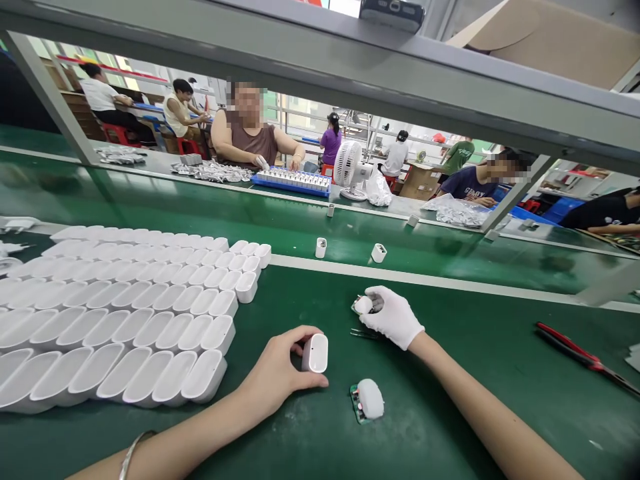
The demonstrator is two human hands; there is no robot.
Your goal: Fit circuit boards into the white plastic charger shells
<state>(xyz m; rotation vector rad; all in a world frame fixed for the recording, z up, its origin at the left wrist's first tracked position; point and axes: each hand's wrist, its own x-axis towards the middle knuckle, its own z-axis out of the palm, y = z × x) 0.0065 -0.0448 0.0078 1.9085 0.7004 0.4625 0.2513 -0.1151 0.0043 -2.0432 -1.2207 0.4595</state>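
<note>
My bare left hand grips a white plastic shell upright on the green mat, thumb under it and fingers over its top. My right hand, in a white glove, is closed around a small white part with a circuit board, farther back on the mat. Between my forearms lies another white rounded part on a green circuit board. Thin metal tweezers lie just left of my right wrist.
Rows of several white shells cover the mat at left. Two single shells stand on the conveyor belt behind. Red-handled pliers lie at right. A metal shelf frame runs overhead. Other people work at tables beyond, beside a white fan.
</note>
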